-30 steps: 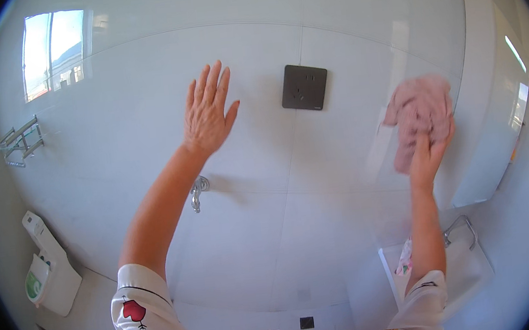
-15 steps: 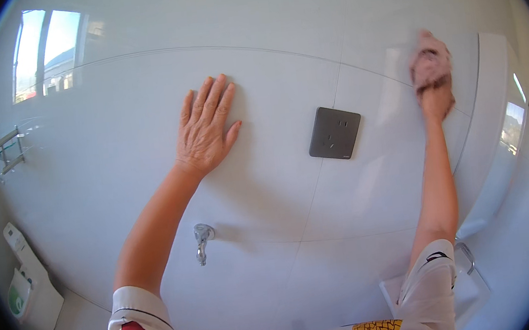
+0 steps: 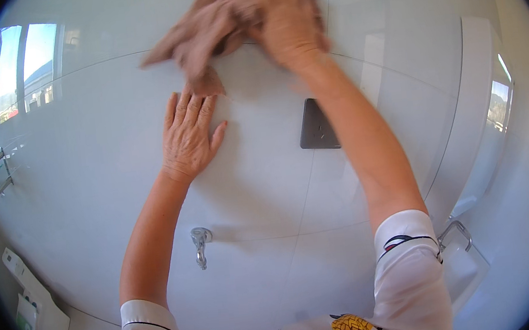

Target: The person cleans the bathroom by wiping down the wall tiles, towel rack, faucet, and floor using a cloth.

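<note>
Plainly, the right hand (image 3: 289, 27) clutches a crumpled pink cloth (image 3: 214, 25); left of the dark socket (image 3: 316, 127), the left hand (image 3: 187, 141) lies flat, unclenched, on the wall (image 3: 254, 192)

Up and left of the left fingers (image 3: 193, 110) shines a window reflection (image 3: 39, 67); left and lower hangs a rack (image 3: 3, 188), with a toilet (image 3: 52, 322) farther down. Below the fingers juts a tap (image 3: 200, 237). To their right, slightly lower, sits a dark socket (image 3: 315, 129); well beyond it, a white cabinet (image 3: 479, 91) and, lower, a basin (image 3: 466, 272).
</note>
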A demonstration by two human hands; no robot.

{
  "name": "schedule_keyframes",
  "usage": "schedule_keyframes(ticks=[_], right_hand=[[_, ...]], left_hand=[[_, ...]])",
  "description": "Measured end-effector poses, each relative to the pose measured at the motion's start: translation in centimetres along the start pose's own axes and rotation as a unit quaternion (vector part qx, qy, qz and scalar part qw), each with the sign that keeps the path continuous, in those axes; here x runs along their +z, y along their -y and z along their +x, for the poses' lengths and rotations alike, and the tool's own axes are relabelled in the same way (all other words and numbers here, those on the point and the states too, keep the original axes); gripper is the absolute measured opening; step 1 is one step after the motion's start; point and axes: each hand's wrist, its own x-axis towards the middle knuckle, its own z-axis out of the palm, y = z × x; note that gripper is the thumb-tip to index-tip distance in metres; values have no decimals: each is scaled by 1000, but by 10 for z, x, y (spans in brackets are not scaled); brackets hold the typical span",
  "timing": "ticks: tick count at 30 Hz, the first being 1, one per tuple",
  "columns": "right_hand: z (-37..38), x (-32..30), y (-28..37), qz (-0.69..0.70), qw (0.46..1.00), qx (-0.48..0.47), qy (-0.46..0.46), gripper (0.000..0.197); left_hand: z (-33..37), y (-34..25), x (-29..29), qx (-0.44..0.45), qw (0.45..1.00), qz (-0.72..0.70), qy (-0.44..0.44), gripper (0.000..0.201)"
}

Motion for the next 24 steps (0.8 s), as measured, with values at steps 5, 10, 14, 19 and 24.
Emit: schedule_keyframes(ticks=[5, 10, 14, 19, 24], right_hand=[[-42, -67, -127, -92, 966, 221, 100, 28], [-52, -79, -126, -7, 952, 177, 249, 39], [-70, -39, -24, 55, 989, 59, 124, 42], [-19, -14, -80, -72, 979, 111, 155, 44], [-4, -32, -75, -18, 962, 138, 236, 42]], left_hand=[[7, -12, -13, -6, 1000, -25, -14, 61], [12, -18, -14, -10, 1000, -24, -15, 62], [3, -6, -12, -10, 1000, -7, -28, 64], [9, -15, -11, -9, 999, -24, -26, 64], [9, -15, -11, -4, 998, -55, -4, 64]])
